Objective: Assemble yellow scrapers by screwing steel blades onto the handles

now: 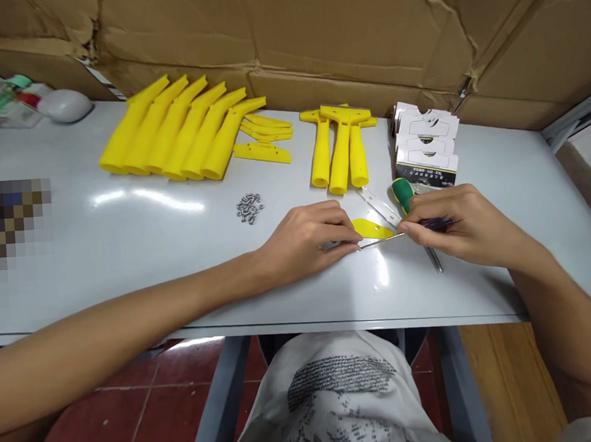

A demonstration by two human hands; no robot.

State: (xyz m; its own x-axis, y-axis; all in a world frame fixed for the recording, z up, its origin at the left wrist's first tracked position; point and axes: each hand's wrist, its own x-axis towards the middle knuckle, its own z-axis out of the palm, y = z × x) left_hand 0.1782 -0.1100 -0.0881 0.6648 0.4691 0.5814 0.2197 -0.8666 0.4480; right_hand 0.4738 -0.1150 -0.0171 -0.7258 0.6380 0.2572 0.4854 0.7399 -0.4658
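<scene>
Your head camera looks forward and down from above and behind your left hand [314, 236] and right hand [463, 227], near them, with both forearms [171, 312] in frame; the single wide view runs from your shirt [346, 398], on the near side of the hands, to the cardboard [324, 32] beyond them.

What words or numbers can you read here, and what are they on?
"-001", upside down, on the black-bottomed card; the letters joined to it are too small to be sure of.
Bigger characters on that card: upside down, too small to read.
Shirt print: too blurred to read.
Items at the far left: any labels are too blurred.
</scene>
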